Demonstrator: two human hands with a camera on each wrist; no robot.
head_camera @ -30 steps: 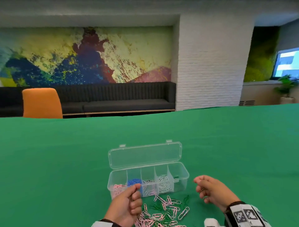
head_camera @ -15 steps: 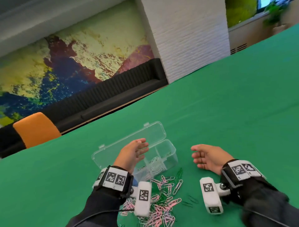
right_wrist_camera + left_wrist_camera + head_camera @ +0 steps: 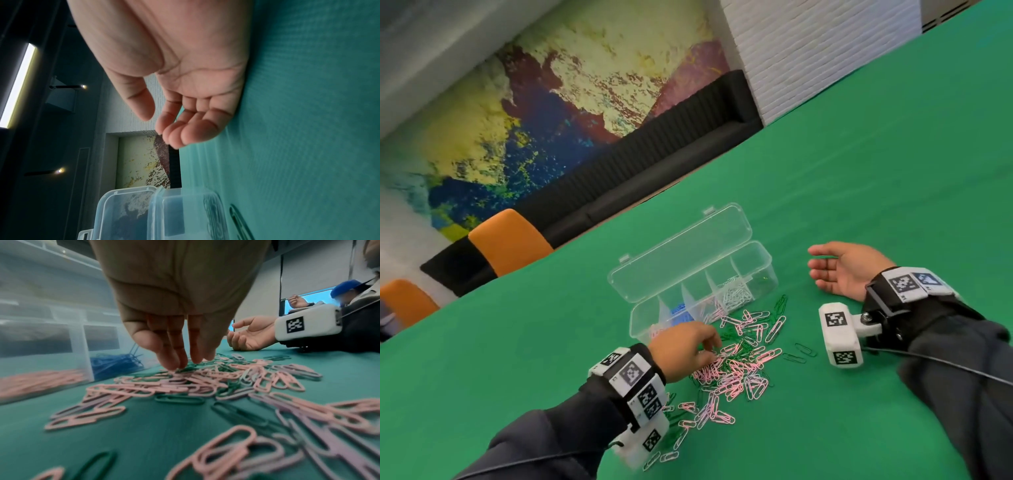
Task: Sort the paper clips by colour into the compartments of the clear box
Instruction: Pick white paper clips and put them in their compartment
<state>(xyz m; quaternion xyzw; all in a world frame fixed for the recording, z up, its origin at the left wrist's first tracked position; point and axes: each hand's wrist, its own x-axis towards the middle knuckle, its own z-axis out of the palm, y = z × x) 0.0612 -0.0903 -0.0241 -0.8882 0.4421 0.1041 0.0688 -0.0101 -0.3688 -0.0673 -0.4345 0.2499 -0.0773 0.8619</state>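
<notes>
The clear box (image 3: 751, 255) stands with its lid open on the green table. Its compartments hold pink clips (image 3: 37, 381), blue clips (image 3: 115, 363), white clips (image 3: 736, 293) and, at the far right end, a few green ones. A loose pile of paper clips (image 3: 736, 363), mostly pink with green and some white, lies in front of it. My left hand (image 3: 714, 346) reaches down into the pile's near-left edge. Its fingertips (image 3: 173, 363) touch a green clip there, and nothing is lifted. My right hand (image 3: 816, 263) rests on its side to the right of the box, fingers relaxed and empty.
Two orange chairs (image 3: 510, 240) (image 3: 407, 301) and a black bench (image 3: 654, 164) stand beyond the table's far edge. Another person (image 3: 349, 293) sits off to the right in the left wrist view. A few green clips (image 3: 799, 354) lie apart, near my right wrist camera (image 3: 839, 335).
My left hand has come back from over the box down to the pile in front of it. My right hand has uncurled and stays resting right of the box. The head view has tilted.
</notes>
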